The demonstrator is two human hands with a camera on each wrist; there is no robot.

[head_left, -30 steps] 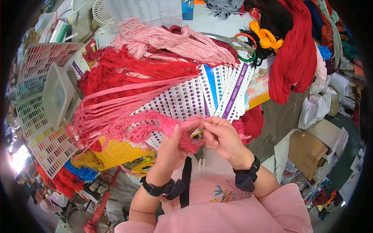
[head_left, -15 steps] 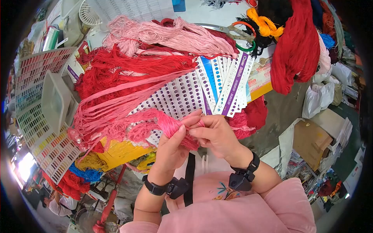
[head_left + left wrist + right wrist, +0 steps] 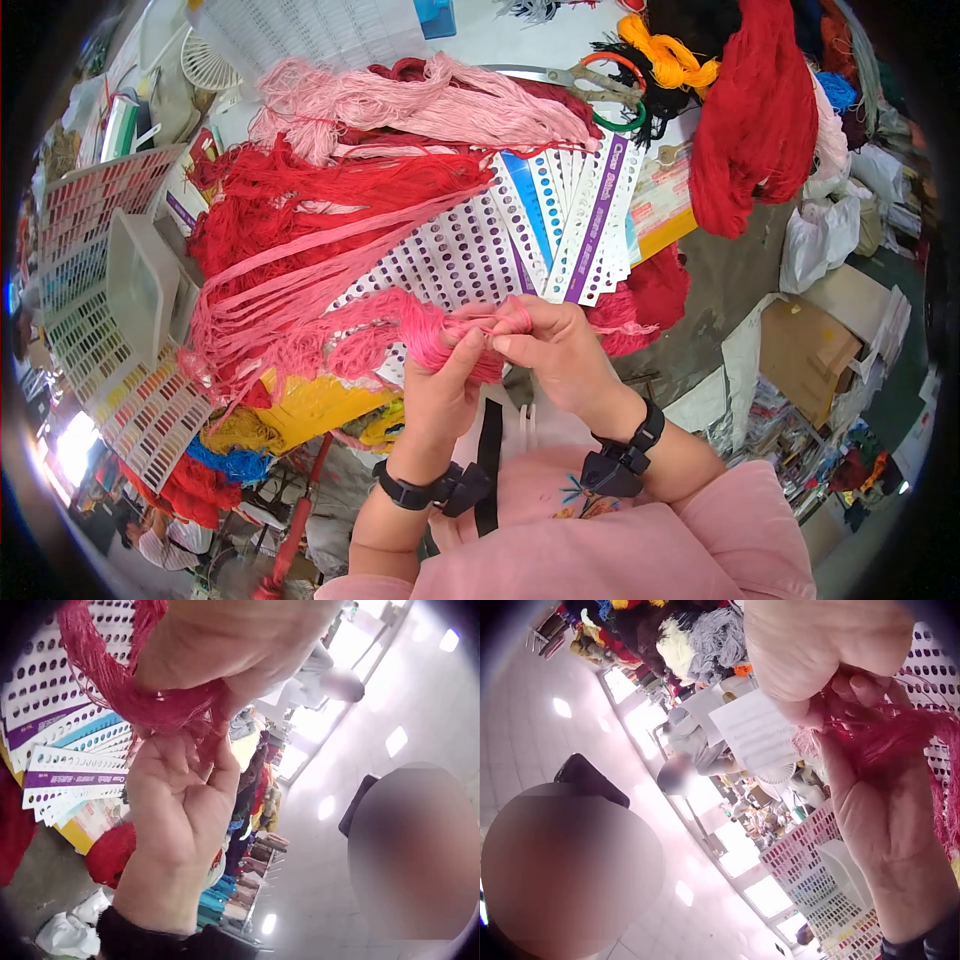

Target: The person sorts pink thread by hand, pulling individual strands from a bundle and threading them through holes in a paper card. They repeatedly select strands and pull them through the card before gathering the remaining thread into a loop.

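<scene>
A skein of bright pink thread (image 3: pixel 426 335) lies across the left hand (image 3: pixel 441 389), whose fingers and thumb curl round its end. Close beside it, the right hand (image 3: pixel 562 357) pinches strands of the same skein between thumb and fingers. The two hands nearly meet. In the left wrist view the pink skein (image 3: pixel 142 705) hangs in a loop from the left hand (image 3: pixel 240 645), and the right hand (image 3: pixel 176 799) has its fingers curled at the strands. The right wrist view shows the thread (image 3: pixel 900 739) over the left palm. Loose pink strands (image 3: pixel 260 300) trail leftward.
Punched white cards (image 3: pixel 450 250) fan out beyond the hands. Red thread (image 3: pixel 300 210), light pink thread (image 3: pixel 430 110) and scissors (image 3: pixel 610 90) lie farther back. A white tray (image 3: pixel 143 290) and a colour chart (image 3: pixel 90 300) stand at the left; dark red thread (image 3: pixel 755 120) hangs at the right.
The skein's end has drawn closer round the left hand, and the right hand has shifted slightly left. The table's contents have moved slightly left and up in the head view.
</scene>
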